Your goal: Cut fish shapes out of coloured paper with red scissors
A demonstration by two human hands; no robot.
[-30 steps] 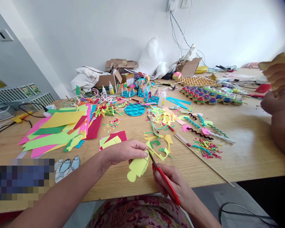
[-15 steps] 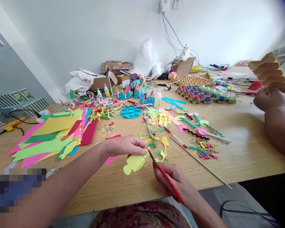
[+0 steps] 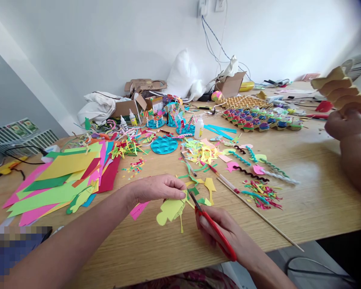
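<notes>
My left hand (image 3: 164, 188) pinches a yellow-green paper cutout (image 3: 169, 210) between thumb and fingers, above the wooden table. A rounded lobe sticks out at the cutout's lower left, and a thin strip of paper dangles from its right side. In my right hand (image 3: 218, 226) is a pair of red-handled scissors (image 3: 221, 237), the blades pointing up and left to the paper's right edge. Just behind the blades lie yellow and green paper scraps (image 3: 209, 186). A piece of pink paper (image 3: 139, 208) rests under my left wrist.
Stacked coloured paper (image 3: 66, 166) covers the left, with a fish cutout (image 3: 82, 196) on it. A wooden stick (image 3: 264, 218) reaches past the front edge. Painted egg cartons (image 3: 261, 120) stand behind; at right another person's hand (image 3: 347, 124) holds a bare carton (image 3: 344, 90).
A thin paper strip now hangs down from the cutout's right side. My right hand with the scissors has shifted slightly right and down. The view has turned a little.
</notes>
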